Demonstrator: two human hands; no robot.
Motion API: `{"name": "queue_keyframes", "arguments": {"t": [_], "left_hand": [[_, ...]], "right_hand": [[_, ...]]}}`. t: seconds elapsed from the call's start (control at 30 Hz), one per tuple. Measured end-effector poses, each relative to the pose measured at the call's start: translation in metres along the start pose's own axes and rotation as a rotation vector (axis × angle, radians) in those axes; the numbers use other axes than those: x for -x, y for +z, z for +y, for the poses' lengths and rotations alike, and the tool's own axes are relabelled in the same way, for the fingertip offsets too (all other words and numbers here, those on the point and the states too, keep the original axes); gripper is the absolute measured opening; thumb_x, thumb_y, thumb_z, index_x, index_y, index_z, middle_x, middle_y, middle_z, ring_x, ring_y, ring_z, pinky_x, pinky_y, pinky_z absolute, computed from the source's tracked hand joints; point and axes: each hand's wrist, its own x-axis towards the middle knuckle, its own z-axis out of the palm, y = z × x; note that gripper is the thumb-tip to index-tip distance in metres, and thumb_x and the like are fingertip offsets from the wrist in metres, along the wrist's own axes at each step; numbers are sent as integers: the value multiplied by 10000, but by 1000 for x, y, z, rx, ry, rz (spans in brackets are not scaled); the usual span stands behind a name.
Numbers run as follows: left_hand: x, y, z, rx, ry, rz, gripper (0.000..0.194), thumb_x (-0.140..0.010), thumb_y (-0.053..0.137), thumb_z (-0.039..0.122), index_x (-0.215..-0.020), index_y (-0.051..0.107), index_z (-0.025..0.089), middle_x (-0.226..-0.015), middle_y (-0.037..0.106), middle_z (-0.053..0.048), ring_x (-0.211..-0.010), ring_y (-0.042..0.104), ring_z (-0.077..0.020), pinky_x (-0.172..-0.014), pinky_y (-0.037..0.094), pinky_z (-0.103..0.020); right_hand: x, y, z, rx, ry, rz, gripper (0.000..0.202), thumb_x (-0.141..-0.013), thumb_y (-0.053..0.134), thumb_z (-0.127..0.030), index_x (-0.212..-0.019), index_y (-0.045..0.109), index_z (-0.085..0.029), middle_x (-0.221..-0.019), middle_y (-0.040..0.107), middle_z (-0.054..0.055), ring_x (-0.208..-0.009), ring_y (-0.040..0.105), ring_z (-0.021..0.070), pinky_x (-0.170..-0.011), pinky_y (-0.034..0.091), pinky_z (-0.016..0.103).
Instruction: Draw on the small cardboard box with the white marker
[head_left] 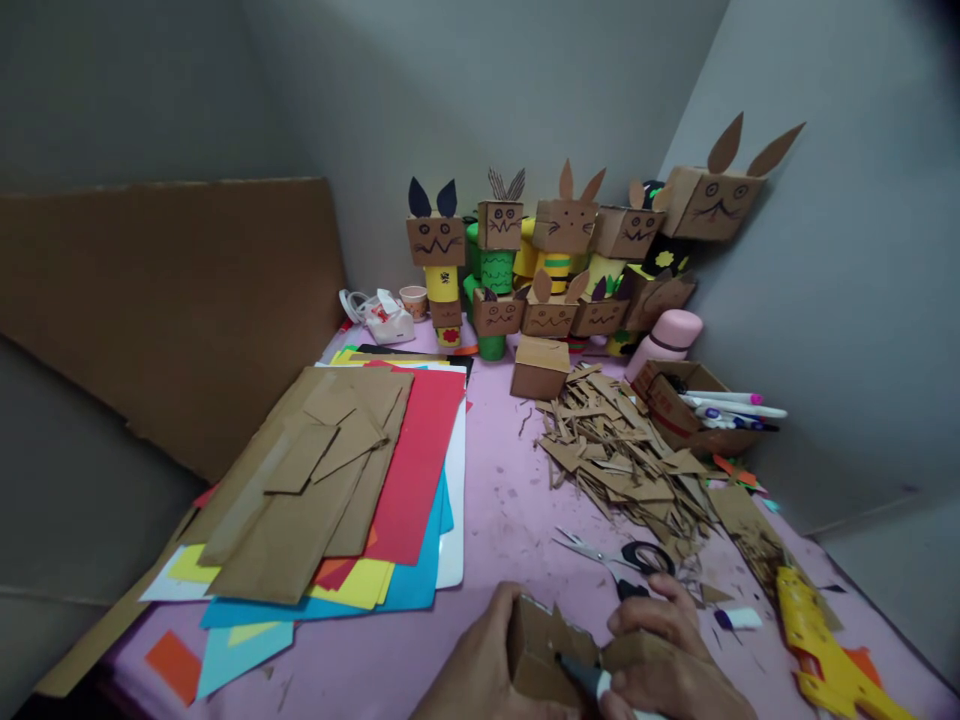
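Observation:
A small open cardboard box [551, 645] is at the bottom middle, held by my left hand [484, 665] with the thumb along its left side. In my right hand [671, 650] is a white marker pen [589, 680]. Its dark tapered tip points into the box, near the inner cardboard; whether it touches cannot be made out. The right fingers also lie against a cardboard flap at the box's right side. Just beyond that hand, scissors [600, 553] with black handles lie partly open. A white and purple pen cap [739, 618] lies to the right.
Cardboard pieces [300, 500] lie on coloured paper [420, 450] at left. Cardboard scraps [615, 450] are heaped at right, near a pen box [675, 400] and pink bottle [667, 335]. A yellow glue gun [814, 640] lies right. Cardboard animal figures [566, 225] stand at the back.

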Motion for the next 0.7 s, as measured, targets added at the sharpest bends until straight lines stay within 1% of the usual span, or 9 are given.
{"name": "queue_keyframes", "arguments": {"t": [0.1,0.17,0.27,0.4,0.47,0.5,0.6,0.63,0.7], "left_hand": [[1,0,3,-43,-13,-18,632,-480,957,373,-931,532,250,-956,759,-19,-923,664,-288,-751,492,-342],[2,0,4,-63,-14,-15,607,-512,941,385,-934,528,248,-942,739,-9,-911,651,-278,-741,478,-335],[2,1,4,-83,-15,-11,616,-508,944,392,-925,513,251,-901,705,8,-886,626,-264,-703,452,-315],[1,2,0,-94,-13,-18,626,-505,952,370,-925,503,255,-877,665,24,-846,594,-231,-686,443,-293],[1,2,-3,-103,-13,-22,585,-549,932,335,-935,501,249,-871,640,29,-825,568,-208,-687,437,-284],[1,1,-4,-107,-9,-26,568,-570,922,317,-943,500,245,-870,627,31,-817,553,-196,-691,433,-280],[1,1,-8,-119,27,-42,564,-610,921,326,-972,497,238,-901,613,22,-823,534,-182,-727,430,-282],[1,1,-8,-121,38,-44,576,-612,927,349,-978,496,238,-923,619,12,-839,543,-188,-738,432,-289],[1,1,-7,-122,44,-50,594,-604,937,370,-981,498,239,-971,640,-10,-880,569,-209,-764,441,-305]], "right_hand": [[-7,0,-3,-22,-15,44,156,-883,576,-173,-838,661,-297,-748,750,-10,-738,757,199,-898,584,494],[-11,1,-6,-7,-31,62,133,-918,575,-210,-865,648,-309,-726,761,-24,-737,758,213,-900,547,498],[-14,4,-11,12,49,130,144,-957,531,-236,-875,611,-322,-738,772,-41,-773,754,212,-988,450,488],[-18,9,-18,-47,113,269,63,-944,585,-283,-908,551,-323,-682,733,-72,-741,719,192,-1065,385,434],[-21,9,-17,-57,141,302,69,-931,605,-311,-913,539,-322,-687,731,-76,-731,706,194,-1101,362,437],[-22,9,-15,-49,126,302,81,-915,625,-308,-915,545,-318,-694,736,-76,-727,707,192,-1116,356,430],[-24,7,-11,-34,29,295,135,-850,707,-280,-927,599,-303,-723,756,-71,-722,727,179,-1087,419,393],[-25,6,-11,-49,38,316,147,-834,733,-277,-925,621,-301,-731,761,-64,-727,733,180,-1054,459,396],[-26,5,-13,-125,115,378,143,-806,780,-296,-891,665,-304,-732,760,-42,-739,740,197,-959,542,419]]}}
